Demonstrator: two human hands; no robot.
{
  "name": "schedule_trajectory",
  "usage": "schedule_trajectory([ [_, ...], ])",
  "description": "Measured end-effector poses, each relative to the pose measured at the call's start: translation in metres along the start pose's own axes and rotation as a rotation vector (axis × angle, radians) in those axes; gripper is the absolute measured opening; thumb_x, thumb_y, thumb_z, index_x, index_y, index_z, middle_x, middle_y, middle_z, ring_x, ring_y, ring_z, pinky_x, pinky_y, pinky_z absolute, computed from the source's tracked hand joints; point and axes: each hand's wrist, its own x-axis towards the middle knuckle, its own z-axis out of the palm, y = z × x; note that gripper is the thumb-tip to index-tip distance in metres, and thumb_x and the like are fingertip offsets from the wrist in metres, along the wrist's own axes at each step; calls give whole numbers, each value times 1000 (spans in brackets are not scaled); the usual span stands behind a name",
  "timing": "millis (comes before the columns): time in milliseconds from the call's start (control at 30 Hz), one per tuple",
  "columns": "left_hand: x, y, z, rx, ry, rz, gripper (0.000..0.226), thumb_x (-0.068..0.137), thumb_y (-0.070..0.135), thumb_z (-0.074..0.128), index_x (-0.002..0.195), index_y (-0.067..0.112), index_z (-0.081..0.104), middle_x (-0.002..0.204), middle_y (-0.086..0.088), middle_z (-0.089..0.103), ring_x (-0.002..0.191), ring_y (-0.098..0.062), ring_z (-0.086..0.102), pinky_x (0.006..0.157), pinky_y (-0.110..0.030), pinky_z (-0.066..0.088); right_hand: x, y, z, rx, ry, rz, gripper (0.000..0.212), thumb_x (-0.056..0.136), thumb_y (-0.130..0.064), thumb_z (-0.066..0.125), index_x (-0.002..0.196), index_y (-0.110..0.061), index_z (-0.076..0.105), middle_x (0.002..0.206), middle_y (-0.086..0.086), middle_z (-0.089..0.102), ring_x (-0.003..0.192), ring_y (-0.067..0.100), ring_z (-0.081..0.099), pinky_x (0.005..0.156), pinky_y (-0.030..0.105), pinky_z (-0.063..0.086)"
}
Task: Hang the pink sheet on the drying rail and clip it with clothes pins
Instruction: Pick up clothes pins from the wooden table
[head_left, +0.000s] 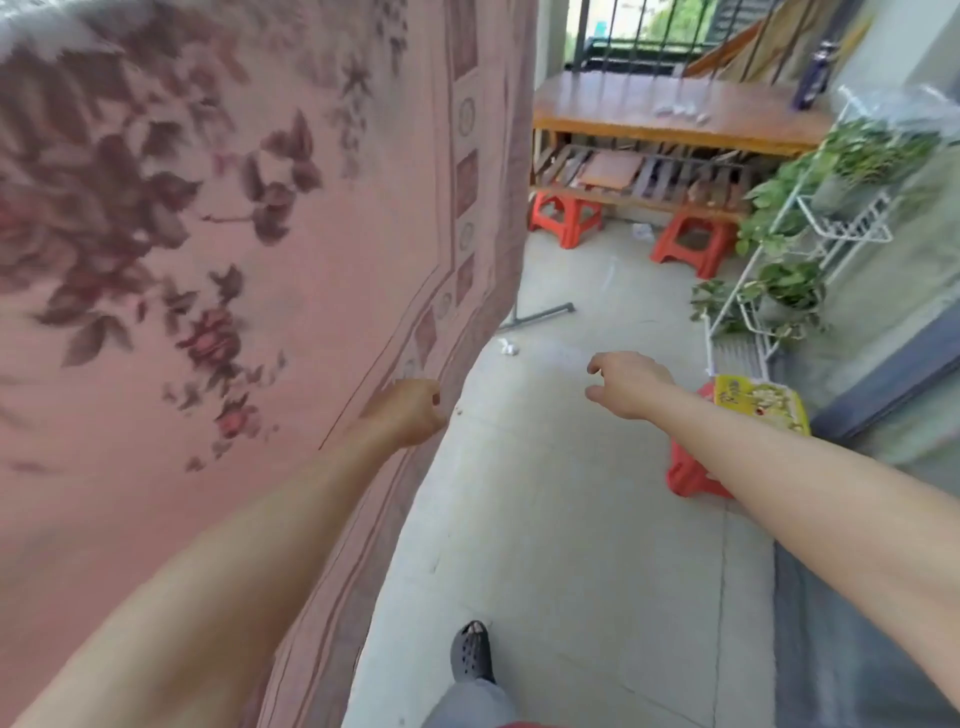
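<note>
Nearest, below the pink sheet's lower right edge: a dark shoe on the pale floor. Further out, left hand against that same edge, fingers curled inward; too blurred for a call on gripping cloth or not. Right hand well to the right of the sheet, in the air, fingers loosely parted and half bent, holding nothing, touching nothing. Sheet itself hanging down the whole left side, flower print toward the camera, top out of view. Right of the sheet, just beyond the right hand: a yellow box on a red stool. Farther right, a white plant rack. Farthest, past the sheet's far edge, a wooden bench.
</note>
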Motion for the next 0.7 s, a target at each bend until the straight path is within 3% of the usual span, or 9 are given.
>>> schedule_trajectory([
  [167,115,34,-46,57,-17,111,7,89,27,54,93,23,57,92,1,50,80,-22,49,58,-27,33,65,40,-28,55,59,127,44,90,-39,57,131,-26,55,132,3,60,119,29,56,91,35,45],
  [267,174,61,-62,92,-34,179,22,91,28,54,107,16,63,99,-3,58,87,-25,56,63,-27,36,98,66,-40,77,65,185,44,89,-41,58,130,-26,56,130,3,61,117,29,58,93,37,48],
  [433,277,111,-78,124,-51,258,32,94,34,54,121,18,58,117,-7,63,104,-28,59,73,-28,39,173,114,-61,94,60,260,44,88,-42,58,130,-28,56,129,3,62,116,29,58,92,38,49],
  [700,467,195,-123,127,-59,254,24,87,33,58,107,19,63,109,-7,66,91,-27,62,75,-34,53,341,198,-130,118,51,283,45,91,-40,58,133,-25,54,134,4,58,119,29,57,92,36,47],
])
